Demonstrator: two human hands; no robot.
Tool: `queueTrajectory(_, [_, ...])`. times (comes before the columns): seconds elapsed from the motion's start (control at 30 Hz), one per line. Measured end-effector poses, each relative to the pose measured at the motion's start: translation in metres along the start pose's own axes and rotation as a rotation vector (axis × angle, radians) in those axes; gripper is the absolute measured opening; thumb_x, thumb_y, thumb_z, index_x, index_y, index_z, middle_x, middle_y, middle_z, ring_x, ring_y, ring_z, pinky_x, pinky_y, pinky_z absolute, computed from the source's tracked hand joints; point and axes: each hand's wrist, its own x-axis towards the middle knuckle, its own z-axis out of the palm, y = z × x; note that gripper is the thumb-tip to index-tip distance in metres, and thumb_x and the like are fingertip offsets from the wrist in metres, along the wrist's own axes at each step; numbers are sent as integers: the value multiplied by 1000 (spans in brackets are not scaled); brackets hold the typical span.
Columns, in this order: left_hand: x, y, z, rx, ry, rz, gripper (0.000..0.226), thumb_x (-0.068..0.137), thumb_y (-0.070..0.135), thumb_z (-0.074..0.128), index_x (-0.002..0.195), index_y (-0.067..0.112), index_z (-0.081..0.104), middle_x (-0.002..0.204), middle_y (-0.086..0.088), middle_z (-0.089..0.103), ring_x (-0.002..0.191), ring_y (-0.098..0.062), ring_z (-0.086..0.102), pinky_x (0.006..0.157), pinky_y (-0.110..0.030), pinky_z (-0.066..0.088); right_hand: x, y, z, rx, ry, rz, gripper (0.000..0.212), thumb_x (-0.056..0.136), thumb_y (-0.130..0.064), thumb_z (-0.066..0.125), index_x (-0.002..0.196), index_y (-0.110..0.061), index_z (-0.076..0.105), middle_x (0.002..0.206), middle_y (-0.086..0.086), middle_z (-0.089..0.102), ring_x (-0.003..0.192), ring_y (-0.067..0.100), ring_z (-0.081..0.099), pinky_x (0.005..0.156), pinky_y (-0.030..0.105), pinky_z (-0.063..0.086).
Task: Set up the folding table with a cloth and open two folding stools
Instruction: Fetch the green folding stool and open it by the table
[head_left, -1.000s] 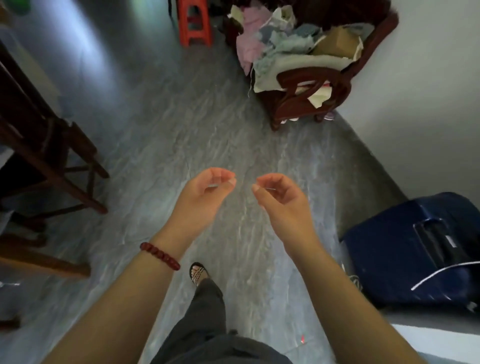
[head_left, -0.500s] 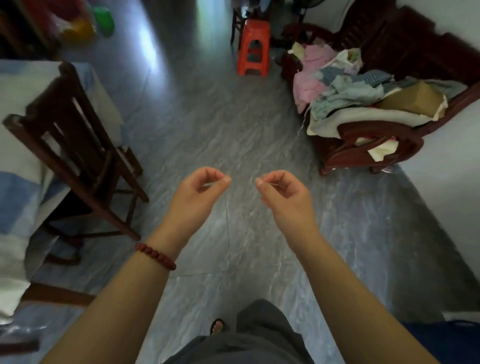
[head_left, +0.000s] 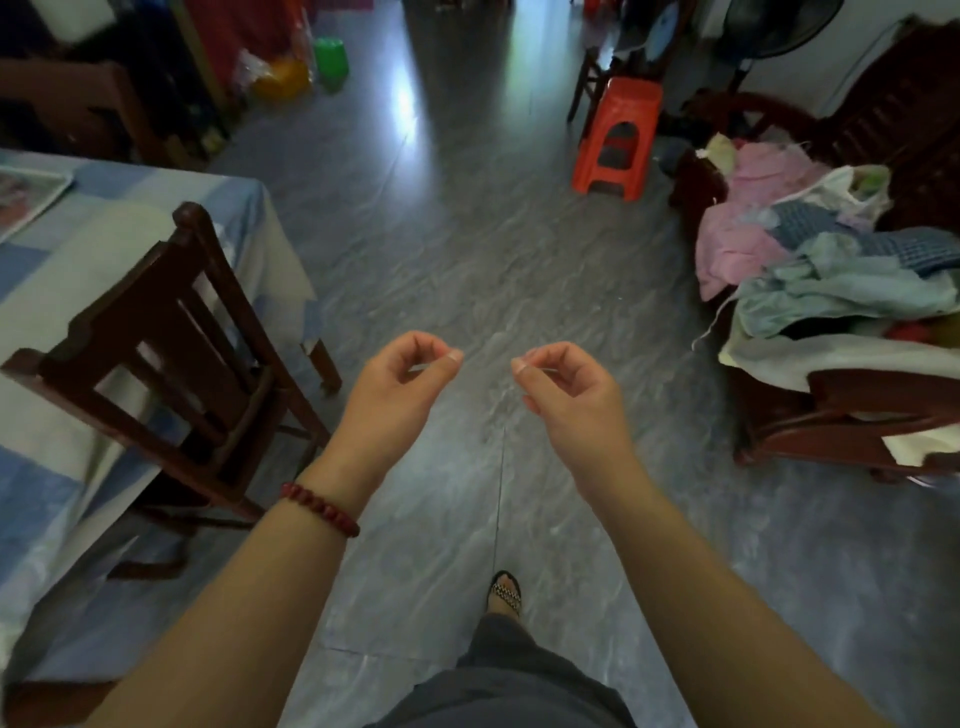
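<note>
While raised over the floor (head_left: 467, 260), the left hand (head_left: 395, 384) and right hand (head_left: 566, 389) are held curled, thumb to forefinger, with nothing plainly gripped.

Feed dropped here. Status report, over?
Left hand and right hand curled, nothing seen held. No folding table or folding stools in view. Wooden chair left, orange stool ahead right.

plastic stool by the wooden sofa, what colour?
Orange-red. The plastic stool shows clearly in the head view, the only view here.
</note>
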Motion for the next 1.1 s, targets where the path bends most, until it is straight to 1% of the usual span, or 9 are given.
queueTrajectory(0.17, [94,20,19,-52,37,29,13,88,18,62,78,26,57,85,6,62,86,-9,59,60,-5,40,103,-12,3,28,-63,-32,23,82,-10,69,68,-23,57,71,-7,59,69,6,54,76,30,45])
queueTrajectory(0.3, [148,23,17,-81,57,17,13,89,19,60,90,32,60,94,6,63,91,-9,60,66,-12,40,166,-15,15,6,-100,-38,18,84,-7,67,76,-22,62,75,-9,62,70,4,55,74,26,45])
queueTrajectory(0.47, [223,20,4,-82,94,25,25,89,22,61,100,45,59,98,3,64,82,0,60,64,-6,42,246,-15,41,-7,-164,-40,21,85,-5,65,86,-26,66,80,-9,62,69,1,55,71,21,44])
queueTrajectory(0.6, [302,18,-12,-76,104,30,32,89,24,60,104,52,56,97,6,68,84,2,63,66,-10,43,325,-16,71,-35,-200,-49,25,85,-10,66,91,-35,68,83,-12,62,76,1,57,73,23,46])
queueTrajectory(0.67, [347,17,-24,-67,113,30,34,89,27,60,104,56,54,100,6,68,87,0,64,69,-12,42,368,-18,92,-40,-202,-57,22,85,-10,67,88,-32,67,80,-14,62,76,1,57,75,24,46])
queueTrajectory(0.73, [395,20,-38,-52,119,28,34,89,27,60,106,56,54,100,6,67,87,1,64,69,-12,42,411,-23,117,-34,-180,-42,19,84,-8,67,78,-25,62,75,-14,61,71,1,57,76,25,46])
queueTrajectory(0.8, [442,26,-53,-54,126,38,34,90,24,60,109,51,54,97,7,66,83,4,63,67,-9,43,453,-31,142,-18,-169,-32,23,84,-5,67,73,-23,57,71,-11,60,66,0,55,74,25,46])
queueTrajectory(0.93, [526,42,-81,-61,124,72,32,90,16,59,113,38,56,93,5,63,76,9,60,64,-3,41,527,-46,189,6,-191,-63,20,84,-2,65,79,-21,59,77,-7,60,66,-1,55,70,20,45])
queueTrajectory(1.1, [598,44,-112,-42,135,60,30,89,23,60,105,47,57,100,3,65,82,2,62,63,-4,42,594,-54,236,23,-206,-53,23,85,-2,64,91,-24,63,78,-9,60,65,-6,55,72,20,46])
